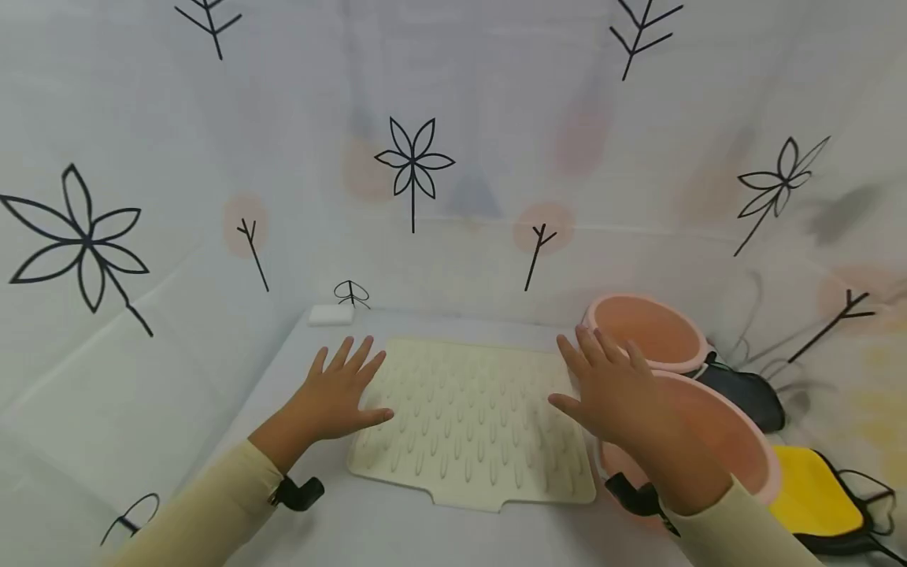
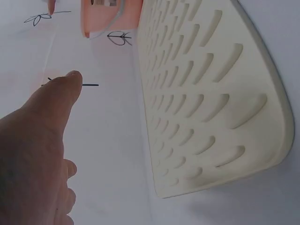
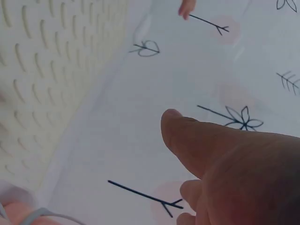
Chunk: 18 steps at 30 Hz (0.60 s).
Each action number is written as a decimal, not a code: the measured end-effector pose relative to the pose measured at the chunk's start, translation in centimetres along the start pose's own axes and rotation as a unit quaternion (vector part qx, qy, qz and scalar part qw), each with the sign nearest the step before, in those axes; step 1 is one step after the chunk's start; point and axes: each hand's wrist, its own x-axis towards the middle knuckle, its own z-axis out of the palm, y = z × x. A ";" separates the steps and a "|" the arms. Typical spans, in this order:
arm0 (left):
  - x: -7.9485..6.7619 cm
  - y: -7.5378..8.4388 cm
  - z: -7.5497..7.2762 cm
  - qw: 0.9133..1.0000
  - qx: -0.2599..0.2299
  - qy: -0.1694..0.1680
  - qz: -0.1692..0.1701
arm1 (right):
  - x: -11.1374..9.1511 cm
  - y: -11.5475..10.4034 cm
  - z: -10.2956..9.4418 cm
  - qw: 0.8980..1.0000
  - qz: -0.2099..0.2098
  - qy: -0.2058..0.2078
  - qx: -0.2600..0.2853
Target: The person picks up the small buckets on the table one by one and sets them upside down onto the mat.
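A cream board [image 1: 475, 425] with rows of raised oval ridges and a tab on its near edge lies flat on the white table, between my hands in the head view. My left hand [image 1: 336, 398] is spread over the board's left edge, holding nothing. My right hand [image 1: 616, 390], fingers also spread and free of any object, hovers over the right edge and overlaps the pink buckets in this view. The left wrist view shows the ridged board [image 2: 201, 98] beside the thumb [image 2: 56, 101]. In the right wrist view, the board [image 3: 56, 70] appears at the left, apart from the thumb [image 3: 197, 136].
Two pink buckets, a far one [image 1: 645, 331] and a nearer one [image 1: 730, 433], stand at the right. Beside them are a dark item [image 1: 744, 394] and a yellow item with black edging [image 1: 815, 492]. A small white block [image 1: 331, 315] lies at the back left. Patterned cloth [image 1: 482, 157] hangs behind.
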 end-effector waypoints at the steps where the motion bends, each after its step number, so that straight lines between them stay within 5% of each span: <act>1: -0.2 -0.1 0.3 1.000 -0.009 -0.002 -0.004 | -0.4 0.0 -0.1 1.000 -0.001 0.003 0.007; 12: -2.0 -0.2 3.9 0.985 -0.146 -0.005 -0.093 | -3.9 0.8 0.9 0.997 -0.005 -0.006 0.073; 18: -2.8 0.9 5.1 0.972 -0.209 0.000 -0.106 | -6.0 1.8 1.9 0.997 -0.025 0.019 0.071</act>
